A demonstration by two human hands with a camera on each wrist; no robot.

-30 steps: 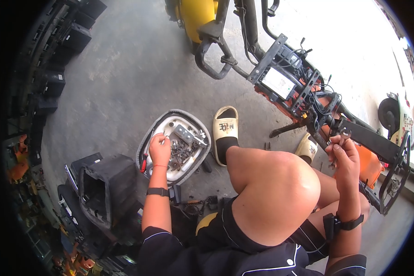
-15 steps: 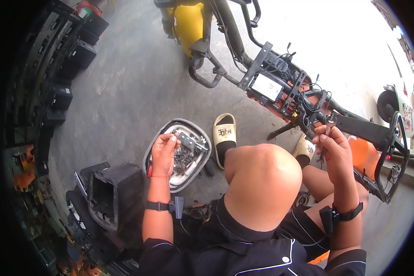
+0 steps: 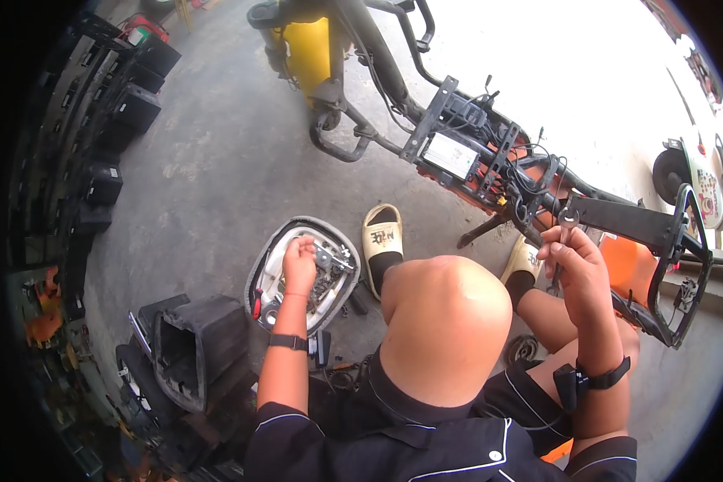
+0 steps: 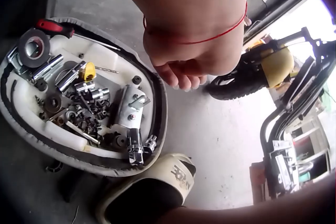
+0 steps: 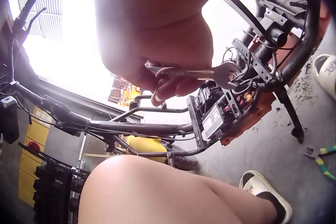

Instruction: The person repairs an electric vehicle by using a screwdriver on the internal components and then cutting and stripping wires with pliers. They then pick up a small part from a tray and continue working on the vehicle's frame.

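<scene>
Wrench (image 5: 202, 75) | shiny metal, forked end | right hand (image 3: 580, 267) grips shaft

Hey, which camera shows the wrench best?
The right wrist view: the wrench looks largest there, open end and shank visible. The head view shows it small in the right hand; the left wrist view doesn't show it.

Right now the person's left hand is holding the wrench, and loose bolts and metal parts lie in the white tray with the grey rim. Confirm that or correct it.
The hand is wrong: the right hand holds the wrench, as the right wrist view shows. The rest stands: loose bolts and metal parts lie in the white tray with the grey rim.
</scene>
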